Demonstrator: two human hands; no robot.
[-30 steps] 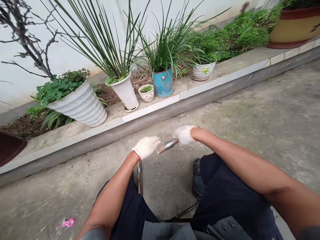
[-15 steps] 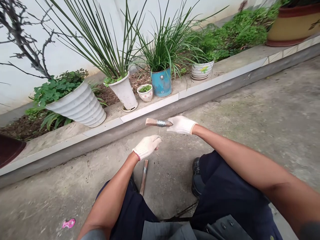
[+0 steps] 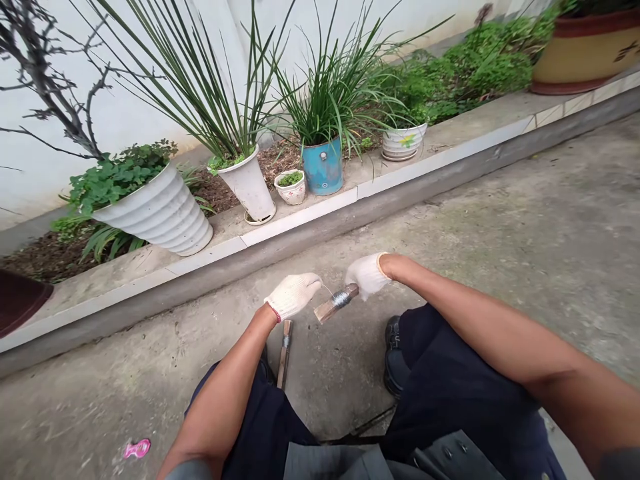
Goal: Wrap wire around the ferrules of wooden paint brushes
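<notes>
A short wooden stick (image 3: 326,311) with silvery wire (image 3: 342,298) wound around its middle is held at its right end by my right hand (image 3: 369,275), in a white knit glove. The stick tilts, its free end low and to the left. My left hand (image 3: 295,294), gloved alike, pinches the thin loose end of the wire just left of the coil, and a short strand spans the gap. On the concrete below, between my feet, lies a second wooden stick (image 3: 283,363) with wire around its upper part.
A low tiled ledge (image 3: 300,223) runs across ahead, bearing a ribbed white pot (image 3: 165,212), a tall white pot (image 3: 250,187), a small pot (image 3: 291,191) and a blue bucket (image 3: 323,168) of plants. A pink object (image 3: 137,448) lies on the ground at lower left.
My right hand has lowered and turned the stick, so its free end now points down-left instead of level. My left hand has stayed nearly in place, holding the wire.
</notes>
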